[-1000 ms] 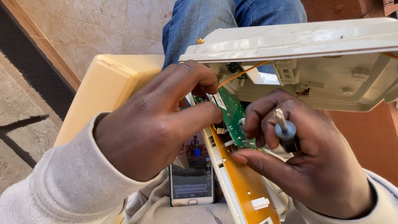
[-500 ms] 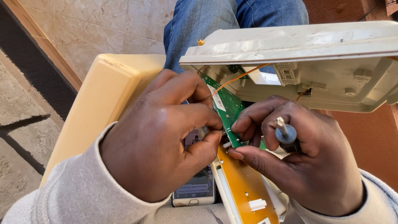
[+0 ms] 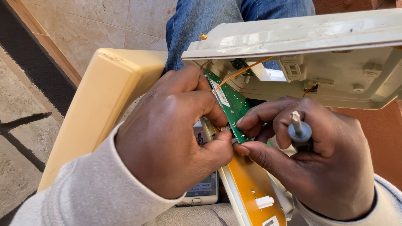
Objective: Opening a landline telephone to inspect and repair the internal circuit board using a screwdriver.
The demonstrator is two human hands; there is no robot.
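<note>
Both hands' fingers pinch green circuit board (image 3: 231, 104); long axis diagonal, upper-left to lower-right, edge tilted up.

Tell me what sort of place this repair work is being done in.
Probably an informal spot at a home or small repair stall, worked on the lap rather than a bench. Signs: beige stone-tiled floor, rough paving with a dark strip beside it, and the cream plastic appliance casing opened over blue-jeaned knees.
</note>
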